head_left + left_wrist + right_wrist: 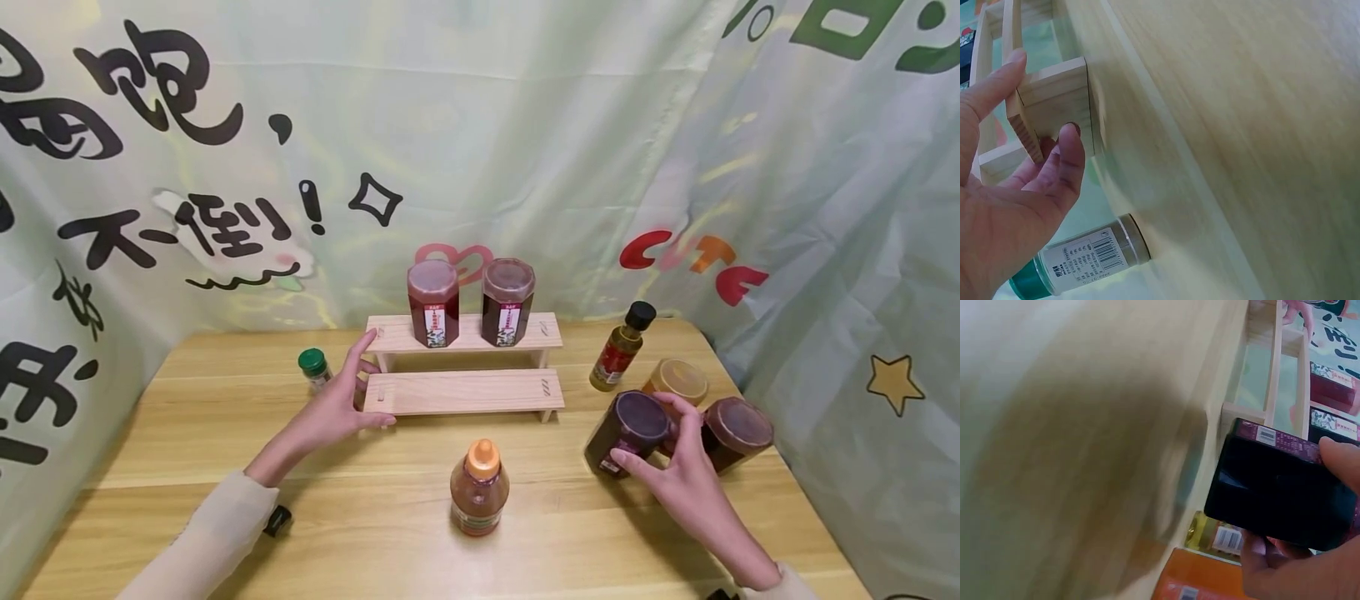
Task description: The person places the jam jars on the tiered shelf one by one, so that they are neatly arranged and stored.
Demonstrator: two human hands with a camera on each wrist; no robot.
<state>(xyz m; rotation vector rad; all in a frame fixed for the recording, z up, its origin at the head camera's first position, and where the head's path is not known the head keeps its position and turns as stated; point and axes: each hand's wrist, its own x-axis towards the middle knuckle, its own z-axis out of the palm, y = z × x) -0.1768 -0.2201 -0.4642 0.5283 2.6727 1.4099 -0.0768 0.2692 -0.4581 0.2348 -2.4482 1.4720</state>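
Observation:
My right hand (686,475) grips a dark hexagonal jar (630,429) around its sides. The right wrist view shows the jar's dark face (1279,487), and it seems raised off the tabletop. At the left end of a two-step wooden rack (465,392), my left hand (348,396) holds the lower step. The left wrist view has thumb and fingers (1071,150) on either side of that board end. Two jars stand on the upper step, a red jar (433,304) and a dark purple jar (508,302).
Beside the left hand stands a green-capped shaker (313,367). An orange-capped squeeze bottle (480,492) is at front centre. Right of the rack are a black-capped bottle (621,348), a yellow-lidded jar (677,381) and another dark jar (735,433). A printed curtain (525,167) hangs behind the table.

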